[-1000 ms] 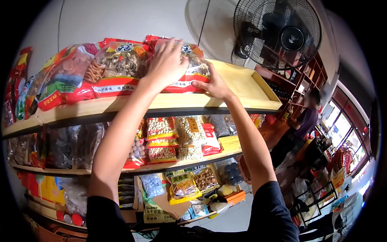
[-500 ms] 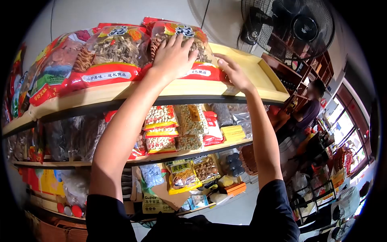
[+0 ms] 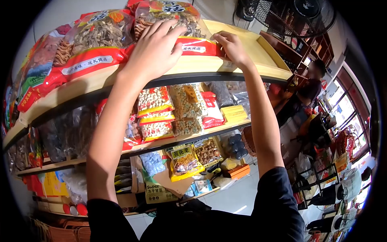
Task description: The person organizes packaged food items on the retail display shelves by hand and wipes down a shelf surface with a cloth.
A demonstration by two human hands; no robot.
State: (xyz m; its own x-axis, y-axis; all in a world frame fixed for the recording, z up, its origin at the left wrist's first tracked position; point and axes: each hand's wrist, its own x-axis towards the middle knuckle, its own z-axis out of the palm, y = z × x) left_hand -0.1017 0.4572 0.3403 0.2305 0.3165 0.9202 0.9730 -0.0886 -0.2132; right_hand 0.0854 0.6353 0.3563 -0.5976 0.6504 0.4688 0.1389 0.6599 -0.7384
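Observation:
On the top wooden shelf [image 3: 100, 76] stand large clear bags with red lower bands. My left hand [image 3: 155, 50] lies with spread fingers over the front of the rightmost mushroom bag [image 3: 193, 26]. At that bag's lower right corner is my right hand [image 3: 233, 48], its fingers curled toward the bag's edge; whether they pinch it cannot be made out. Another mushroom bag [image 3: 100, 34] leans to the left of it.
Lower shelves hold nut bags [image 3: 155, 101], a red and white bag [image 3: 211, 109] and a yellow packet [image 3: 182, 161]. A black fan [image 3: 298, 16] is at upper right. A person [image 3: 308, 86] is beyond the shelf's right end.
The view has tilted down, so the shelves sit higher in the frame. My right hand has shifted right from the bag's side to its lower corner, and my left hand has slid lower on its front.

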